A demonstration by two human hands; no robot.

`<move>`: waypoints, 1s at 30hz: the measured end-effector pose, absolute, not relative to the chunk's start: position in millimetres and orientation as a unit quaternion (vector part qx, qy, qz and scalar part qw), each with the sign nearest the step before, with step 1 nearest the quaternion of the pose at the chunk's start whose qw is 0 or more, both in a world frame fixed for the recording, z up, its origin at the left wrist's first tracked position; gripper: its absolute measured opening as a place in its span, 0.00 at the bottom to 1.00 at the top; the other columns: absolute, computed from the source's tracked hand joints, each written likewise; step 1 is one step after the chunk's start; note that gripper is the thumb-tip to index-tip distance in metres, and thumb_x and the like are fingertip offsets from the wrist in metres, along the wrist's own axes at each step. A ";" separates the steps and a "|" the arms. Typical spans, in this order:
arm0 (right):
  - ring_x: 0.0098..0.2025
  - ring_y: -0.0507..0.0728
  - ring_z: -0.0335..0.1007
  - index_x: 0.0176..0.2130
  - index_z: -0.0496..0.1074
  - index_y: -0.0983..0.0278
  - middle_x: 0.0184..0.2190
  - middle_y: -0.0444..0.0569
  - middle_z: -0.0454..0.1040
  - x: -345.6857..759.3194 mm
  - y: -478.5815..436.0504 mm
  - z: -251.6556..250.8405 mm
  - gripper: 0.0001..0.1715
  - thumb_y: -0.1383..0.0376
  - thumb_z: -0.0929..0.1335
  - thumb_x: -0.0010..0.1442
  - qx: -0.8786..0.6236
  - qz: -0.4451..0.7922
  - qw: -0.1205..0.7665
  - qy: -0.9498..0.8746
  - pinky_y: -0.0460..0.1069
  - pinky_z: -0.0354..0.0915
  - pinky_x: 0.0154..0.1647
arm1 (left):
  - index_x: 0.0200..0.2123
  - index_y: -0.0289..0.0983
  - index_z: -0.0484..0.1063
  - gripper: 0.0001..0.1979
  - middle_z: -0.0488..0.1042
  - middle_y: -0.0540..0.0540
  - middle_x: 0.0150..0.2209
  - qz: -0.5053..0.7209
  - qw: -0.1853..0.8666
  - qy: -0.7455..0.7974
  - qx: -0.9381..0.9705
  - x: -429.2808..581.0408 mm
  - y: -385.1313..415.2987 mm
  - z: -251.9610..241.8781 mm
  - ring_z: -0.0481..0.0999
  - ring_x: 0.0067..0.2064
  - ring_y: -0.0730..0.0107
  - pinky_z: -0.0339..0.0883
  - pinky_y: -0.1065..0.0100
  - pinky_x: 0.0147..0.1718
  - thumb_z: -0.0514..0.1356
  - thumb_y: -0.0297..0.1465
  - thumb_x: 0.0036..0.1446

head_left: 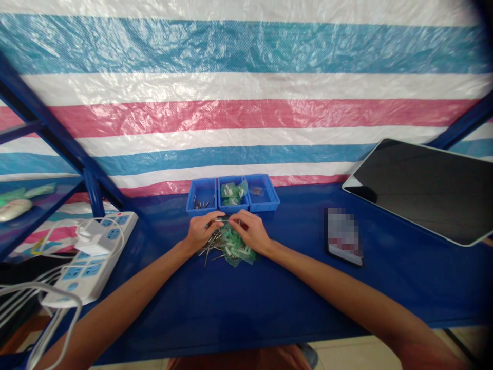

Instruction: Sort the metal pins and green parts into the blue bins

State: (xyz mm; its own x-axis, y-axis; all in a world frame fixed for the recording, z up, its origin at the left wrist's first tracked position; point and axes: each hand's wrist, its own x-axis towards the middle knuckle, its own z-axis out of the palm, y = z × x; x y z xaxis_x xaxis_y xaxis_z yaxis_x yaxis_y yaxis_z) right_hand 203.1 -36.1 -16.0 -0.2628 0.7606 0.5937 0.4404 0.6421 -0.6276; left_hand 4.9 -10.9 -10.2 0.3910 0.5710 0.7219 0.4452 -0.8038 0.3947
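My left hand (201, 229) and my right hand (251, 231) meet over a pile on the blue table. A thin metal rod (222, 221) spans the gap between them, each end pinched in the fingertips of one hand. Below my left hand lie several loose slender metal rods (208, 251), too small to name more exactly. Crumpled green plastic bags (235, 249) with white labels sit under and beside my right hand, partly covered by it. Just beyond my hands, a left blue bin (202, 188) holds short metal rods, and a middle blue bin (232, 209) holds green bags.
The right blue bin (269, 198) contains a small clear packet (256, 191). A phone (344, 236) lies on the blue table (246, 308), right of my hands. A dark-screened panel (427, 190) stands further right. A white power strip (96, 270) with cables is at the left edge.
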 end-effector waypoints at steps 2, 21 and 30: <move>0.28 0.52 0.63 0.36 0.73 0.64 0.27 0.47 0.69 203.2 -37.1 -14.5 0.14 0.59 0.61 0.65 -0.393 0.168 0.474 -0.770 0.47 0.60 0.32 | 0.42 0.36 0.73 0.13 0.77 0.50 0.26 0.461 0.065 0.314 0.828 5.8 -11.3 -9.3 0.73 0.24 0.78 0.68 0.76 0.29 0.59 0.37 0.57; 0.26 0.51 0.62 0.37 0.71 0.63 0.27 0.45 0.68 203.0 -36.9 -18.7 0.11 0.59 0.64 0.62 -0.381 0.183 0.482 -0.767 0.47 0.60 0.31 | 0.30 0.35 0.74 0.07 0.74 0.50 0.24 0.480 0.006 0.299 0.825 5.9 -10.6 -9.0 0.71 0.25 0.77 0.64 0.74 0.28 0.58 0.31 0.59; 0.29 0.53 0.64 0.36 0.71 0.63 0.27 0.47 0.68 203.3 -39.2 -13.2 0.13 0.60 0.62 0.64 -0.370 0.176 0.486 -0.772 0.47 0.60 0.33 | 0.28 0.35 0.73 0.10 0.72 0.50 0.22 0.474 0.020 0.301 0.827 5.3 -13.1 -6.4 0.68 0.23 0.78 0.62 0.74 0.26 0.58 0.33 0.59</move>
State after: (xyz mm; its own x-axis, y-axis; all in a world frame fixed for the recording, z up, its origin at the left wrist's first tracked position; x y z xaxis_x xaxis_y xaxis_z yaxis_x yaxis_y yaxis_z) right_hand 203.3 -39.2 -13.2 -0.2534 0.7427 0.6198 0.3995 0.6639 -0.6322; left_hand 5.3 -13.1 -6.4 0.3698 0.5172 0.7719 0.4785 -0.8181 0.3189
